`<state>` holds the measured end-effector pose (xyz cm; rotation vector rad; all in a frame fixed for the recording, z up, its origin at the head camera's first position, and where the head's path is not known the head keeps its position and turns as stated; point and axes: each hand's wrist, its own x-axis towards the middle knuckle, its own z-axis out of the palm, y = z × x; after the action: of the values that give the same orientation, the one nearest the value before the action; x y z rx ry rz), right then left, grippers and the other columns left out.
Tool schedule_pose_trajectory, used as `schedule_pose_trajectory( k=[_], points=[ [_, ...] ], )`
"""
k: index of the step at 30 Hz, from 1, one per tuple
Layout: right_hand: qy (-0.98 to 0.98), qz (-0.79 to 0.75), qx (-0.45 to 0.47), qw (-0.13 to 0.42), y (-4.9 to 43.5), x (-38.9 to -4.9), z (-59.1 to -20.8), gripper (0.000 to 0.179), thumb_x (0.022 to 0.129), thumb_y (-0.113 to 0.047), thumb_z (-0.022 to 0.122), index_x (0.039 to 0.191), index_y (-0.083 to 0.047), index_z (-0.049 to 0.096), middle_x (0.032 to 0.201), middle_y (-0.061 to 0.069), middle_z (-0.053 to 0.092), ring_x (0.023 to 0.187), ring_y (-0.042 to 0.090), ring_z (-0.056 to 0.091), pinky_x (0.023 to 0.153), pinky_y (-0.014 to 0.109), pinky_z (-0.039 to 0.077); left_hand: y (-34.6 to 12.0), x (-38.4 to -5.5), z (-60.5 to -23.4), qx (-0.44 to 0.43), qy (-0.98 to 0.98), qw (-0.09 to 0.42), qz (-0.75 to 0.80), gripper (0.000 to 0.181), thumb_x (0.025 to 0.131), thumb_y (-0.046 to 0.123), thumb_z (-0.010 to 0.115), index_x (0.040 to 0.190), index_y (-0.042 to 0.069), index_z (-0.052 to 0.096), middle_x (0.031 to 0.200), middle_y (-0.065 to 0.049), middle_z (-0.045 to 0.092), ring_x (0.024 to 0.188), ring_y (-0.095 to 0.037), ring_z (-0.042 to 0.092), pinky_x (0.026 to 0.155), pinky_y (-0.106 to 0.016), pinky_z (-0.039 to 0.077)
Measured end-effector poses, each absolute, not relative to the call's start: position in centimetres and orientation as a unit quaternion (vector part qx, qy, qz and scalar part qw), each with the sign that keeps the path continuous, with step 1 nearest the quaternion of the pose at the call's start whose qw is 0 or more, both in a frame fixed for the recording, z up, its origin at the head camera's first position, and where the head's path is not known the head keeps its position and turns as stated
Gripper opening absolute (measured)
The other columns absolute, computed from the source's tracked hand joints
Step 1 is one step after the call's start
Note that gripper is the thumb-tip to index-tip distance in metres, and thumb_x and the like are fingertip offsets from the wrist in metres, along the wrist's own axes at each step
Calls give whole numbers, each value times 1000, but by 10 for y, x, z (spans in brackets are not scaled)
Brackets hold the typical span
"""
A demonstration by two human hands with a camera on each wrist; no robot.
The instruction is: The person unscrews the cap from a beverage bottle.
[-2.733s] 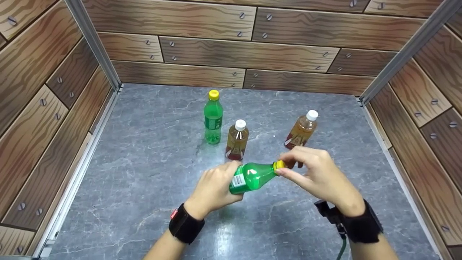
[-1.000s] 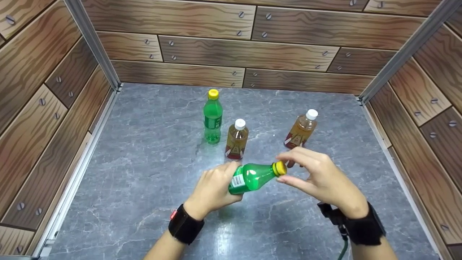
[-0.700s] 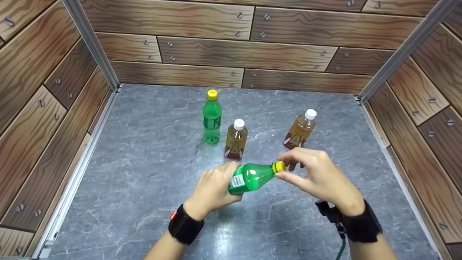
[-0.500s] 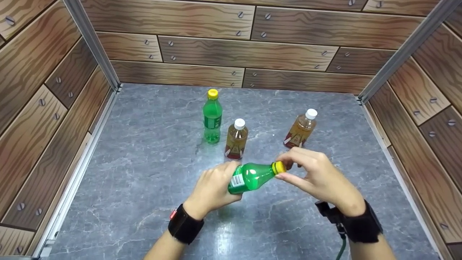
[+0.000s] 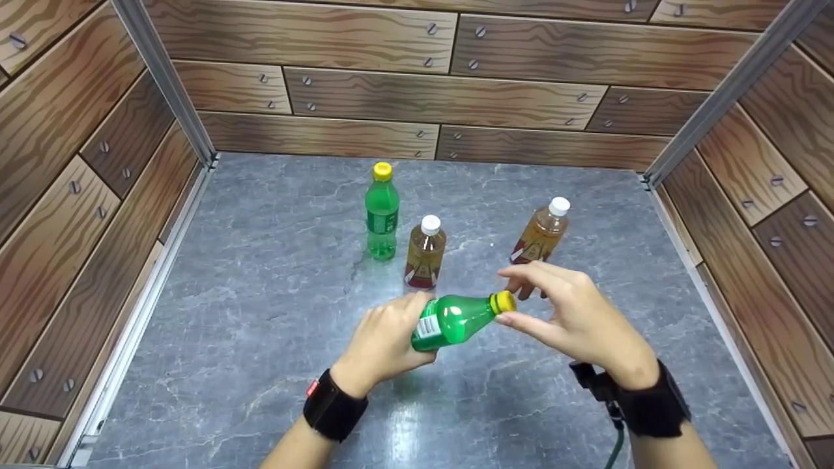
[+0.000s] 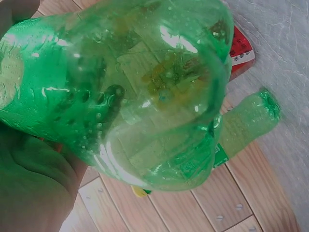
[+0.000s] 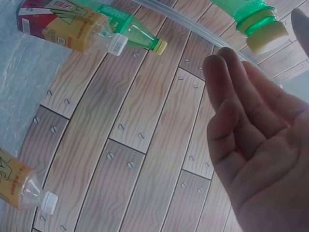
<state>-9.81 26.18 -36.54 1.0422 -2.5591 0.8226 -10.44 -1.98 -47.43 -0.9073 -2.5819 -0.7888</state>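
Observation:
In the head view my left hand (image 5: pixel 384 342) grips the body of a green plastic bottle (image 5: pixel 459 318). The bottle tilts nearly sideways above the table, its neck pointing right. A yellow cap (image 5: pixel 503 302) sits on the neck. Around that cap my right hand (image 5: pixel 580 319) is spread, the thumb tip right by its lower edge and the index finger raised off it. The right wrist view shows the same yellow cap (image 7: pixel 268 37) beyond the relaxed fingers (image 7: pixel 219 79), with a gap between. Filling the left wrist view is the bottle's clear green base (image 6: pixel 159 106).
Behind the hands stand a second green bottle (image 5: pixel 382 221) with a yellow cap and a white-capped brown drink bottle (image 5: pixel 425 254). Another brown drink bottle (image 5: pixel 542 231) is just beyond my right hand. Wood-patterned walls (image 5: pixel 365 98) enclose the grey marbled table (image 5: pixel 260 293).
My right fingers pinched the cap at first, spread off it, came back close to it, and now the index finger is lifted away. The left hand holds the bottle in the same place.

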Motion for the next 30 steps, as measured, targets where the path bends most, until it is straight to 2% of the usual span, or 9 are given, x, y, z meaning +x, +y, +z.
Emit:
schedule_pose_trajectory(
  k=[6,12,17,19,24,26,30],
  points=[
    [-873,280,376,136,257,-97,-365,25,88,-22,84,110,-17,74,96,-12,70,84,6,67,76,15,57,-20,-104,-474,-315,-898,142,-273,72,65,26,94,127,10,59,110,-8,75,91,-23,74,76,-38,65],
    [-850,281,420,152,258,-97,-365,36,83,-15,87,116,-15,73,105,-9,71,91,7,68,87,13,55,-21,-104,-475,-314,-899,138,-272,74,65,26,95,128,9,59,111,-9,75,93,-24,74,78,-38,65],
    [-872,284,379,128,261,-96,-366,45,86,-24,86,126,-13,71,111,-6,73,93,9,70,85,21,60,-21,-103,-475,-314,-899,135,-275,73,66,27,94,128,9,59,111,-9,75,93,-24,74,78,-38,65],
    [-882,286,354,122,261,-95,-365,43,87,-25,86,125,-13,71,108,-7,74,90,7,69,79,22,61,-21,-103,-475,-314,-899,135,-274,74,66,26,94,128,9,59,111,-9,75,93,-24,74,78,-38,65],
    [-885,302,336,110,256,-95,-365,19,90,-23,82,107,-19,76,94,-15,73,79,-1,66,68,16,58,-22,-103,-475,-312,-901,139,-268,74,65,26,94,128,10,59,110,-8,75,92,-23,74,76,-39,65],
    [-881,304,347,108,256,-95,-366,17,90,-22,82,105,-21,75,93,-16,72,79,-1,66,69,15,57,-22,-104,-476,-311,-902,141,-265,73,65,27,93,128,10,59,110,-7,75,92,-23,74,75,-39,65],
    [-863,296,389,126,257,-97,-367,26,88,-16,83,112,-19,74,98,-12,71,84,4,67,76,14,57,-23,-104,-476,-310,-903,142,-262,74,65,27,94,128,10,60,110,-8,75,93,-23,74,76,-40,65]
  ],
)
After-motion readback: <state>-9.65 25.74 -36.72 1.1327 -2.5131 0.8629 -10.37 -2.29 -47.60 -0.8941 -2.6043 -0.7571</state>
